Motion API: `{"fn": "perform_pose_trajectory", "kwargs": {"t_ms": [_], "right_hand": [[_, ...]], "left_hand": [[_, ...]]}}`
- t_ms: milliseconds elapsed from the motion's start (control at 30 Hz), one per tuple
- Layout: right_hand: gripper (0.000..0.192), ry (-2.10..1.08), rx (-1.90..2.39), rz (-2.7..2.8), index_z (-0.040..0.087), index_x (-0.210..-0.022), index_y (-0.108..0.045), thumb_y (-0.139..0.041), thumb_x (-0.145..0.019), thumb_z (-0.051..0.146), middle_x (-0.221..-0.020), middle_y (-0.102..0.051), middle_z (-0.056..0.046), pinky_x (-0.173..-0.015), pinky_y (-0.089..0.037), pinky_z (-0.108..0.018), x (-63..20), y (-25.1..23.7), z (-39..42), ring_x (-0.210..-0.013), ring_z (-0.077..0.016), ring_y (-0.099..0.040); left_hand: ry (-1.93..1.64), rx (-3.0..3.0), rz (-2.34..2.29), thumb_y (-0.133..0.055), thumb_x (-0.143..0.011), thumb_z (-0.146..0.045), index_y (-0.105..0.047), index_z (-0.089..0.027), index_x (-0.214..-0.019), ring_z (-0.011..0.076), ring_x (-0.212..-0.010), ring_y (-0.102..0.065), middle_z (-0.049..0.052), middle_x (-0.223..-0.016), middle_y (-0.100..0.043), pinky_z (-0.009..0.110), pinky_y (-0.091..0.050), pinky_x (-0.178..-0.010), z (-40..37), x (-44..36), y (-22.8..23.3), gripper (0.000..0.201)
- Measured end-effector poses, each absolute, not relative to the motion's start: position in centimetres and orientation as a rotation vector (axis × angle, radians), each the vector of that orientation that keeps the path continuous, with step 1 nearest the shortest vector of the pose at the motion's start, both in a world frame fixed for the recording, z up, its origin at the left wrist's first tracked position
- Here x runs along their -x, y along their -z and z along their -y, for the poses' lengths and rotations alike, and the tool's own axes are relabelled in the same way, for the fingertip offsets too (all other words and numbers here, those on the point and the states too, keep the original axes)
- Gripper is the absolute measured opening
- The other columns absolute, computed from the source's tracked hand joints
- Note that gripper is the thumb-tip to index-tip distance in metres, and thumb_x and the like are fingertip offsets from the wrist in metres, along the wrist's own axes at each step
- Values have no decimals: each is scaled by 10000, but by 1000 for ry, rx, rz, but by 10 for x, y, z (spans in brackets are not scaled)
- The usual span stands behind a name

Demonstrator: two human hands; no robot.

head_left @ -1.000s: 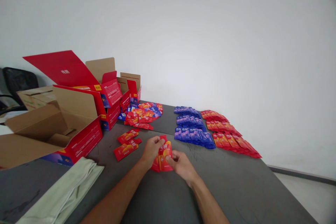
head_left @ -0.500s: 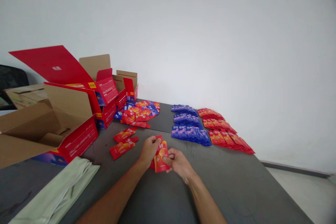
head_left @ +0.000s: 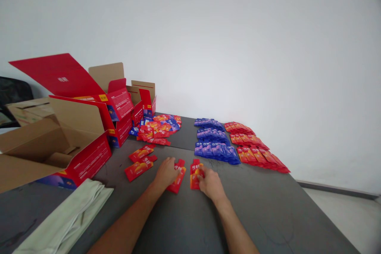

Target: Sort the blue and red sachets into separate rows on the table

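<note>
Sachets, red, two small sets — earlier held together as one fan above the bench [head_left: 268, 214], now parted and laid flat. Left hand [head_left: 165, 173] rests fingers-down on the left red sachets [head_left: 177, 177]; right hand [head_left: 210, 182] presses on the right red sachets [head_left: 195, 171], just beside; neither hand is clenched. Loose red sachets [head_left: 139, 162] lie left of the hands, unmoved. Mixed heap [head_left: 157, 127] sits by the open red cartons [head_left: 89, 127]. Blue rows [head_left: 212, 143] and red rows [head_left: 256, 147] lie far right — unchanged. Green cloth [head_left: 68, 218] at the near left.
</note>
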State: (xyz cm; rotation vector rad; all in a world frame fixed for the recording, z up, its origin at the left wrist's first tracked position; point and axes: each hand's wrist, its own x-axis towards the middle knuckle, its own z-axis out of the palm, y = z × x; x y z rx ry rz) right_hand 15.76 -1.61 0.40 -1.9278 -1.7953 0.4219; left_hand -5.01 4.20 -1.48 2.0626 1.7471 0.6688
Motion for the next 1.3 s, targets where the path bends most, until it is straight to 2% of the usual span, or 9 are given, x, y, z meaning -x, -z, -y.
{"fn": "perform_pose_trajectory", "kwargs": {"t_ms": [100, 233, 333, 467, 600, 733, 900, 1100, 1300], "right_hand": [[390, -350, 2002, 1892, 267, -1202, -653, -546, -828, 276, -1008, -724, -109, -807, -468, -330, -159, -2, 18, -920, -253, -678], [347, -205, 1990, 1932, 225, -1121, -706, -587, -799, 275, -1019, -693, -137, -897, -431, -341, -162, -4, 17, -1005, -263, -616], [308, -189, 1855, 1819, 187, -1064, -714, -582, -793, 248, -1043, -669, -137, -914, -418, -345, -157, -9, 15, -1005, -258, -587], [308, -654, 1459, 1680, 178, -909, -675, -447, -915, 385, -798, -669, -50, -691, -450, -265, -135, -10, 15, -726, -173, -594], [290, -996, 1311, 1477, 174, -845, -613, -557, -852, 458, -606, -567, 27, -492, -332, -218, -113, -5, 20, -516, -113, -461], [251, -1127, 1257, 1423, 175, -749, -582, -577, -830, 412, -557, -479, 57, -465, -248, -210, -107, -8, 25, -480, -84, -356], [250, -1073, 1279, 1429, 174, -682, -577, -561, -821, 381, -589, -504, 39, -503, -294, -211, -113, -15, 25, -535, -96, -408], [265, -1019, 1326, 1310, 169, -723, -589, -542, -824, 410, -619, -563, 24, -514, -343, -221, -123, -6, 17, -526, -108, -457], [289, -823, 1512, 1472, 173, -851, -673, -454, -873, 362, -755, -687, -39, -622, -450, -261, -143, 0, 9, -658, -174, -612]], "left_hand": [[-730, -1929, -1690, -680, -637, -200, -637, -91, -1103, 251, -975, -626, 164, -1079, -661, 303, -444, -849, -41, 47, 15, 482], [-779, -1500, -1330, -683, -627, -231, -685, -140, -848, 218, -719, -656, 62, -786, -703, 280, -461, -638, -40, 49, 12, 240], [-854, -1232, -1106, -701, -628, -273, -673, -146, -808, 184, -636, -640, 29, -716, -689, 259, -453, -580, -38, 51, 7, 222], [-975, -1092, -985, -730, -627, -299, -656, -149, -876, 167, -681, -638, 34, -812, -697, 263, -474, -617, -36, 48, -4, 299], [-1104, -1140, -966, -706, -697, -426, -612, -150, -761, 116, -594, -558, -13, -689, -625, 226, -410, -567, -37, 46, -6, 298], [-1159, -1211, -989, -662, -737, -518, -559, -158, -691, 86, -530, -467, -49, -608, -540, 210, -334, -514, -37, 44, -3, 377], [-1185, -1112, -1022, -667, -716, -531, -555, -160, -677, 87, -519, -457, -50, -586, -523, 210, -343, -512, -33, 34, -6, 389], [-1014, -1058, -1031, -667, -712, -411, -609, -173, -878, 121, -620, -589, -16, -724, -625, 228, -448, -584, -28, 33, -11, 295], [-982, -1152, -1133, -629, -613, -98, -551, -166, -1085, 123, -549, -591, -29, -676, -634, 236, -465, -553, -35, 33, 9, 483]]}}
